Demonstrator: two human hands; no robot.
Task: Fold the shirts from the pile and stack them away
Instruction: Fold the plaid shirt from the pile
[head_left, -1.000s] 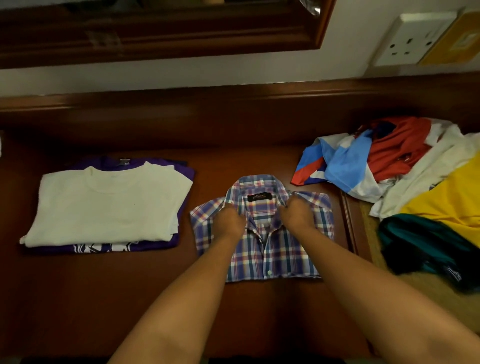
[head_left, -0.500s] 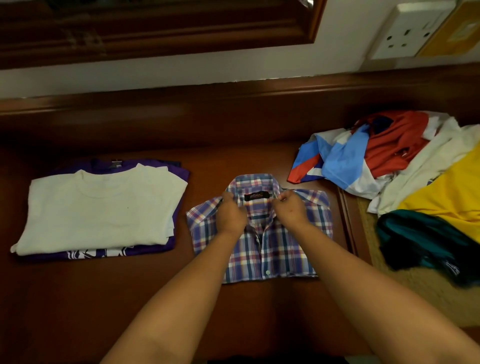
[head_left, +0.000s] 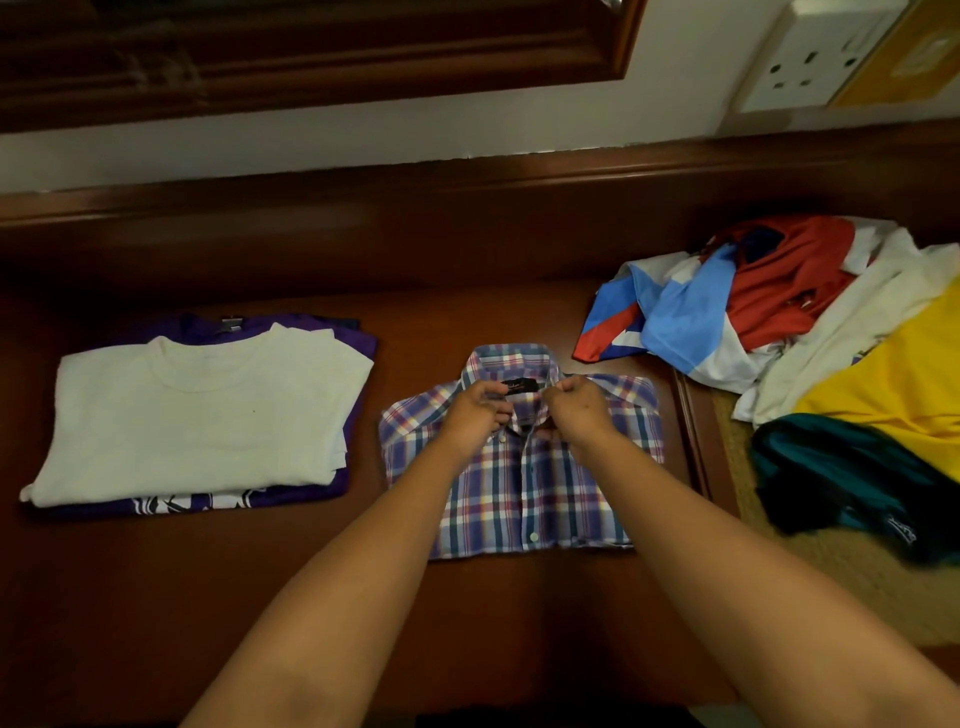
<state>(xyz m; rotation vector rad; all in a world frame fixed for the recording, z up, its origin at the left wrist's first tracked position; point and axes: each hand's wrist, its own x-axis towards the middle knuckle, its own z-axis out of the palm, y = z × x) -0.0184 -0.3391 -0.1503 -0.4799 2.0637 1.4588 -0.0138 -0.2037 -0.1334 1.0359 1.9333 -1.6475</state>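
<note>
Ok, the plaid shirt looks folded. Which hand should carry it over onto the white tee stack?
Probably the left hand: it pinches the plaid shirt collar on the side facing the white tee stack. The right hand would have to cross over.

Desk (head_left: 260, 597): dark reddish wood, polished, faintly glossy. Plaid shirt (head_left: 545, 493): thin woven cloth, matt, with small shiny plastic-looking buttons. White T-shirt (head_left: 197, 415) on the stack by the desk's left edge: soft knit cloth, matt; purple T-shirt (head_left: 358, 343) beneath it likewise. Pile (head_left: 810, 332) at the right edge: mixed matt cloth. Wall socket (head_left: 810, 57): smooth white plastic. Mat (head_left: 857, 587): coarse woven fibre, rough.
</note>
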